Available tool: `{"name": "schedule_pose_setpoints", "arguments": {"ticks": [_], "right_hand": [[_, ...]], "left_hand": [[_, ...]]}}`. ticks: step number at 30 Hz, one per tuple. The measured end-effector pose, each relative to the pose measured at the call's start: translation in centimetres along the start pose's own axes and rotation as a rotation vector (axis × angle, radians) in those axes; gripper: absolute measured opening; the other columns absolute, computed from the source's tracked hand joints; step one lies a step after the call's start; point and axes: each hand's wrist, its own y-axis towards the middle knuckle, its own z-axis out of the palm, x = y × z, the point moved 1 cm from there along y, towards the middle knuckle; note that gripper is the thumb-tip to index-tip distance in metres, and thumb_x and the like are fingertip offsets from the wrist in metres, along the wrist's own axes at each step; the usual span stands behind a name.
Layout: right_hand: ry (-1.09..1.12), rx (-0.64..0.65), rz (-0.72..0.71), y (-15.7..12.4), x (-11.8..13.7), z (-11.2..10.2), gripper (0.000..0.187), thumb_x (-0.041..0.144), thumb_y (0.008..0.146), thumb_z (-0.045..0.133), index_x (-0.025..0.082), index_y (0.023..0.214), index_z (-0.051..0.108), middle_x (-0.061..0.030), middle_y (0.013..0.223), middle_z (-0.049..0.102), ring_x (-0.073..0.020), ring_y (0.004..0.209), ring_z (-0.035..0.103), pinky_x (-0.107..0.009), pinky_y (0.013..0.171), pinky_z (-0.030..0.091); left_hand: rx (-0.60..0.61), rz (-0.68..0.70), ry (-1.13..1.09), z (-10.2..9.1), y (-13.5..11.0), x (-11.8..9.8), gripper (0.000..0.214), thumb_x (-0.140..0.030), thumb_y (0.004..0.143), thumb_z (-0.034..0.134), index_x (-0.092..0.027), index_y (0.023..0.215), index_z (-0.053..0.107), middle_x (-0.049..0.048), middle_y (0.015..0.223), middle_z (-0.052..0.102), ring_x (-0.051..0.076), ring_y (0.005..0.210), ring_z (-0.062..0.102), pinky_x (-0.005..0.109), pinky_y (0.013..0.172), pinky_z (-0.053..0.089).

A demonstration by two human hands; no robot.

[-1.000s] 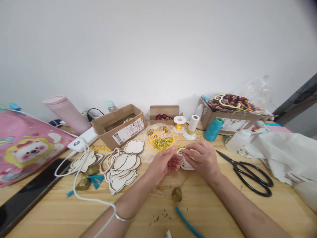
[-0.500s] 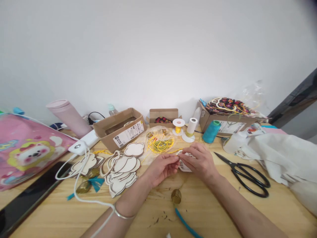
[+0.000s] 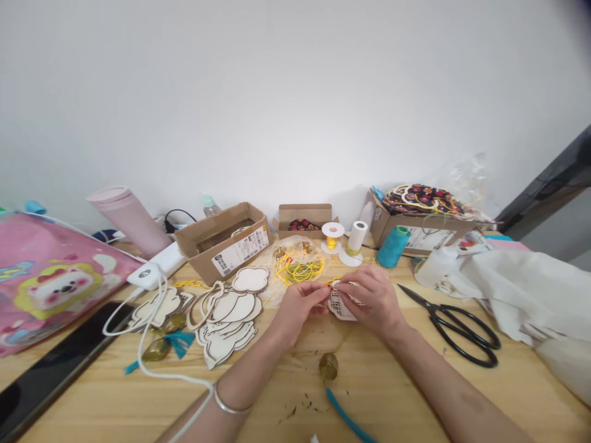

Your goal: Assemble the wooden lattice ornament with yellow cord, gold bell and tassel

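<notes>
Left hand (image 3: 298, 312): fingertips bunched, grasp impossible to make out. Right hand (image 3: 376, 303): fingers bent over the lattice (image 3: 339, 309), grip likewise unclear. Lattice beyond the bell (image 3: 329, 365); cords (image 3: 300, 269) farther beyond it; scissors (image 3: 455, 332) to its right.

- You have a pale, flat lattice piece (image 3: 338, 307) in front of you, on or just above the worktop (image 3: 378, 381), its right part partly hidden.
- At its upper edge you see yellow-orange cord (image 3: 332, 282).
</notes>
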Motion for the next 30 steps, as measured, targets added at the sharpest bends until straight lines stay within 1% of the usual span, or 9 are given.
{"name": "schedule_pose_setpoints", "arguments": {"ticks": [3,7,9,13,19,21,26,28,30], "right_hand": [[-0.007,-0.246,0.181,-0.7,-2.2,-1.7,0.016,0.020,0.072,0.060,0.026,0.086,0.064,-0.0042,0.090,0.064,-0.0210,0.086,0.055,-0.043,0.082,0.039],[-0.094,-0.868,0.488,-1.3,-5.1,-6.6,0.027,0.028,0.077,0.052,0.022,0.103,0.056,-0.0081,0.103,0.057,-0.0221,0.091,0.052,-0.043,0.083,0.040],[-0.081,-1.054,0.630,-1.5,-6.1,-8.5,0.036,0.035,0.076,0.052,0.019,0.108,0.051,-0.0104,0.104,0.055,-0.0215,0.087,0.053,-0.040,0.076,0.043],[-0.010,-0.742,0.936,-2.1,-8.0,-9.0,0.045,0.044,0.062,0.060,0.015,0.097,0.057,-0.0116,0.091,0.060,-0.0230,0.078,0.056,-0.037,0.065,0.045],[-0.225,-0.241,1.128,-3.9,-9.9,-7.4,0.047,0.040,0.056,0.062,0.014,0.096,0.060,-0.0123,0.083,0.064,-0.0288,0.076,0.058,-0.041,0.068,0.043],[-0.229,-0.281,1.097,-3.8,-9.5,-7.6,0.044,0.043,0.058,0.061,0.015,0.092,0.060,-0.0105,0.080,0.064,-0.0282,0.076,0.058,-0.042,0.070,0.043],[-0.035,-0.833,0.695,-1.7,-5.5,-8.3,0.044,0.042,0.074,0.050,0.016,0.109,0.046,-0.0106,0.105,0.056,-0.0239,0.097,0.054,-0.038,0.080,0.042],[0.137,-0.808,0.597,-0.6,-3.7,-8.1,0.042,0.040,0.079,0.045,0.020,0.116,0.039,-0.0095,0.103,0.055,-0.0230,0.095,0.055,-0.036,0.076,0.044],[0.318,-0.592,0.571,0.4,-2.4,-7.6,0.040,0.041,0.082,0.039,0.025,0.119,0.035,-0.0074,0.097,0.057,-0.0215,0.084,0.059,-0.034,0.068,0.047]], "left_hand": [[-0.015,-0.002,-0.030,0.3,-0.3,-0.6,0.018,-0.028,0.061,0.069,-0.012,0.063,0.063,-0.0007,0.059,0.057,0.006,0.052,0.049,0.018,0.052,0.041],[0.004,0.009,-0.017,0.3,-0.2,-0.6,0.017,-0.027,0.064,0.066,-0.013,0.062,0.059,-0.0021,0.058,0.056,0.006,0.052,0.049,0.019,0.053,0.042],[0.032,0.015,-0.049,0.1,0.1,-0.2,0.016,-0.028,0.067,0.064,-0.014,0.065,0.058,-0.0018,0.061,0.058,0.007,0.055,0.052,0.020,0.055,0.043],[-0.011,0.023,-0.140,-0.1,0.7,0.2,0.018,-0.030,0.066,0.063,-0.015,0.071,0.055,-0.0003,0.065,0.061,0.009,0.057,0.055,0.021,0.057,0.044],[-0.060,0.112,-0.107,-0.6,1.0,0.2,0.020,-0.033,0.067,0.063,-0.014,0.072,0.057,-0.0005,0.067,0.062,0.008,0.058,0.054,0.019,0.059,0.044],[-0.072,0.145,-0.088,-0.9,1.2,0.2,0.021,-0.033,0.066,0.065,-0.014,0.073,0.060,0.0000,0.068,0.063,0.007,0.060,0.054,0.020,0.062,0.045],[-0.103,0.182,-0.083,-1.1,1.5,0.5,0.024,-0.033,0.064,0.067,-0.012,0.076,0.065,0.0036,0.075,0.065,0.009,0.067,0.057,0.023,0.071,0.046],[-0.108,0.174,-0.088,-1.1,1.4,0.6,0.025,-0.032,0.063,0.068,-0.012,0.077,0.066,0.0041,0.075,0.066,0.010,0.069,0.058,0.025,0.073,0.046],[-0.115,0.162,-0.079,-1.1,1.3,0.7,0.024,-0.031,0.062,0.069,-0.012,0.076,0.066,0.0037,0.074,0.066,0.010,0.070,0.058,0.025,0.075,0.047]]}}
